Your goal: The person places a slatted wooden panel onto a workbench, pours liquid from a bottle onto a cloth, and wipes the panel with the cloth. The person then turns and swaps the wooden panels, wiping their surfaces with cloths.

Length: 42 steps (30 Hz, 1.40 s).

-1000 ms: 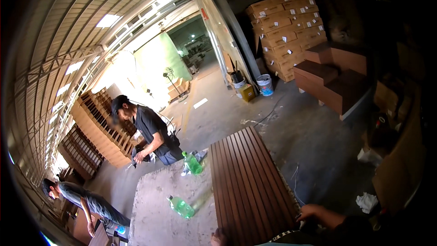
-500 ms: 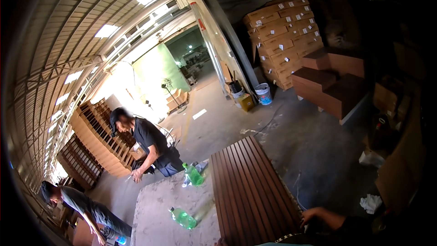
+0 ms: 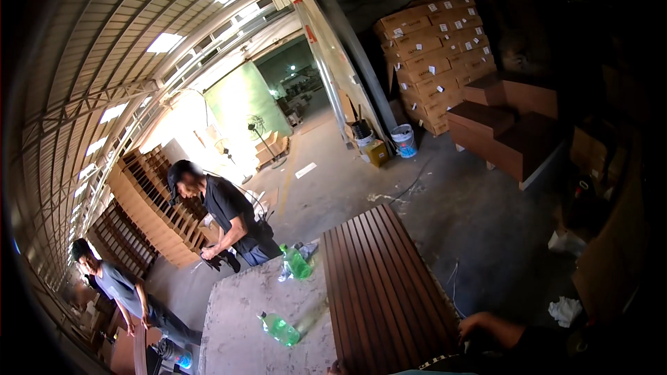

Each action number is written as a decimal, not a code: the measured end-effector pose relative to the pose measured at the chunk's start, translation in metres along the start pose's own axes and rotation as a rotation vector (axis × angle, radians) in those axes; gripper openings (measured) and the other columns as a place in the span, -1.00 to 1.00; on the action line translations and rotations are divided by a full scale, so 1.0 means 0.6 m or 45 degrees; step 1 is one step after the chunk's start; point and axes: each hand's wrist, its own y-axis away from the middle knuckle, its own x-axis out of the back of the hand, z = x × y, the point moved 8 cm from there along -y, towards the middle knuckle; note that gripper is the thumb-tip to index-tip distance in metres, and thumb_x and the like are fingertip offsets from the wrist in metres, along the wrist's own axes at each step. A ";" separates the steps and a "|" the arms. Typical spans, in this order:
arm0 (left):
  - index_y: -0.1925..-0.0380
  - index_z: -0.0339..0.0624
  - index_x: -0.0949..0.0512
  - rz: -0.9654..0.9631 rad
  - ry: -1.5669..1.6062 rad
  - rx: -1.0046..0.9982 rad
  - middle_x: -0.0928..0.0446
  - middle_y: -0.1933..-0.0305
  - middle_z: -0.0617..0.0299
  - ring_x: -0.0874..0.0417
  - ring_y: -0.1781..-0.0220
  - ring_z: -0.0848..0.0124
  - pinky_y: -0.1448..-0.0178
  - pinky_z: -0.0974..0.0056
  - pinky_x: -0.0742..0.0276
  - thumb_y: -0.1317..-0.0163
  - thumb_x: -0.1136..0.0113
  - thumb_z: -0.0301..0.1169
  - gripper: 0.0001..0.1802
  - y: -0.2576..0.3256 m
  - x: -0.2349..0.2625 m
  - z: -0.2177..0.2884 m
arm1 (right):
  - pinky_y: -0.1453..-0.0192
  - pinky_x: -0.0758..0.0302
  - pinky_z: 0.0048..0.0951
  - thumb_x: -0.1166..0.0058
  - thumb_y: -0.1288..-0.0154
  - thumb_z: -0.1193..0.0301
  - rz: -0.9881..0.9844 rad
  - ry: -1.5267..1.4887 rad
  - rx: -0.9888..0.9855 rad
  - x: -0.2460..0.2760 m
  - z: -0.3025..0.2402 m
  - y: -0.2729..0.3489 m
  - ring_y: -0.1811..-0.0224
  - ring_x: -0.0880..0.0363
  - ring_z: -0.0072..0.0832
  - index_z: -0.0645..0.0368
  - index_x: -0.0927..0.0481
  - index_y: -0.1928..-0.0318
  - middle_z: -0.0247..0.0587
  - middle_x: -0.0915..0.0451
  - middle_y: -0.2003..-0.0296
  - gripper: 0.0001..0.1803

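Note:
A dark brown slatted wood panel (image 3: 382, 285) lies on the right part of a grey worktable (image 3: 236, 298) in front of me. Its slats run away from me. My right hand (image 3: 476, 326) is at the panel's near right edge, fingers curled against it. Of my left hand (image 3: 336, 368) only a small bit shows at the lower picture edge, by the panel's near left corner; its fingers are mostly hidden. Left of the panel a green clear plastic bottle (image 3: 281, 330) lies on the tabletop. Another green bottle (image 3: 297, 262) stands tilted near the far edge, beside a crumpled grey cloth (image 3: 307, 248).
A person in black (image 3: 233, 212) works beyond the table; another person in grey (image 3: 128, 292) stands at far left by a brown board (image 3: 140, 351). Stacked cartons (image 3: 434, 62), a brown stepped furniture piece (image 3: 507, 125), a white bucket (image 3: 403, 141) and crumpled white paper (image 3: 564, 311) are around.
The person in grey has straightened up and now has hands at a brown board. The person in black has shifted their hands slightly. My hands and the panel stay almost where they were.

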 end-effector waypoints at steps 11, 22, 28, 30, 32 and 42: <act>-0.13 0.23 -0.44 -0.006 0.074 -0.085 -0.51 -0.03 -0.11 -0.54 -0.03 -0.05 -0.08 0.03 -0.46 -0.33 0.23 0.11 -0.50 -0.005 -0.003 -0.008 | 0.40 -0.42 -0.25 -0.20 -0.01 -0.09 0.052 0.013 0.033 0.010 -0.019 0.019 0.47 -0.51 -0.34 0.34 -0.64 0.32 -0.12 -0.63 0.47 -0.37; -0.08 0.22 -0.49 -0.060 0.045 0.096 -0.53 0.00 -0.11 -0.55 -0.02 -0.07 -0.05 0.00 -0.46 -0.29 0.24 0.19 -0.46 0.004 0.016 0.006 | 0.37 -0.44 -0.26 -0.19 -0.02 -0.02 0.030 0.005 0.035 0.007 -0.026 0.017 0.44 -0.52 -0.35 0.34 -0.63 0.27 -0.12 -0.64 0.43 -0.42; -0.11 0.22 -0.46 -0.089 0.053 0.128 -0.53 -0.01 -0.08 -0.53 -0.05 -0.07 -0.10 0.00 -0.43 -0.29 0.26 0.20 -0.43 -0.004 0.003 -0.002 | 0.36 -0.44 -0.26 -0.16 -0.03 -0.05 0.090 0.019 0.043 0.021 -0.040 0.033 0.43 -0.53 -0.34 0.31 -0.63 0.25 -0.13 -0.64 0.41 -0.41; -0.11 0.21 -0.46 -0.088 0.014 0.164 -0.53 -0.02 -0.07 -0.53 -0.05 -0.07 -0.10 -0.02 -0.42 -0.29 0.27 0.20 -0.43 0.007 0.023 0.024 | 0.36 -0.44 -0.25 -0.17 -0.04 -0.06 0.063 0.019 0.026 0.014 -0.023 0.020 0.42 -0.53 -0.34 0.30 -0.63 0.23 -0.12 -0.64 0.39 -0.40; -0.09 0.21 -0.47 -0.073 0.034 0.058 -0.53 -0.02 -0.08 -0.55 -0.03 -0.07 -0.07 -0.03 -0.43 -0.29 0.27 0.20 -0.44 -0.010 0.003 0.010 | 0.31 -0.45 -0.26 -0.16 -0.07 -0.06 0.036 0.015 0.006 -0.004 0.004 0.007 0.37 -0.54 -0.35 0.29 -0.62 0.18 -0.13 -0.64 0.34 -0.40; 0.18 -0.08 -0.57 0.133 -0.064 0.048 -0.57 0.11 -0.01 -0.58 0.14 -0.07 0.04 -0.02 -0.51 -0.29 0.07 -0.06 -0.62 0.018 0.041 0.009 | -0.12 -0.39 -0.30 0.04 -0.24 -0.13 0.535 -1.150 0.689 0.039 -0.030 0.253 -0.01 -0.49 -0.32 0.21 -0.51 -0.07 -0.08 -0.55 0.06 -0.33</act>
